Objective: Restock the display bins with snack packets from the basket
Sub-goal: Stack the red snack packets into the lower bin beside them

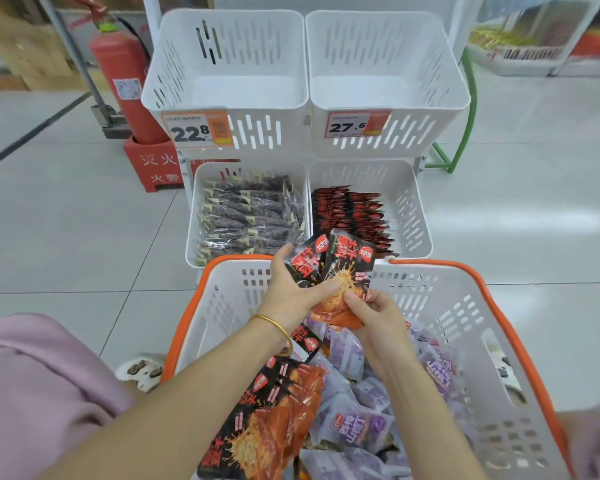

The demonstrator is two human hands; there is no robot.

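Over the far rim of the orange-edged white basket (520, 344), my left hand (293, 296) grips a small stack of red-and-black snack packets (343, 265). My right hand (378, 318) pinches the lower orange end of the front packet. The basket holds more red-and-black packets (267, 417) and pale purple packets (357, 427). Ahead, the lower right bin (413, 209) holds a row of matching red-and-black packets (350, 213). The lower left bin (193, 216) is full of dark clear-wrapped snacks (250, 216). Both upper bins, left (229, 57) and right (385, 57), stand bare.
Price tags reading 22.8 (196, 129) and 27.6 (355, 124) hang on the upper bins. A red fire extinguisher (122, 81) on a red stand is left of the rack. A green frame (465, 109) stands to its right. Pink clothing (39, 393) fills the lower left.
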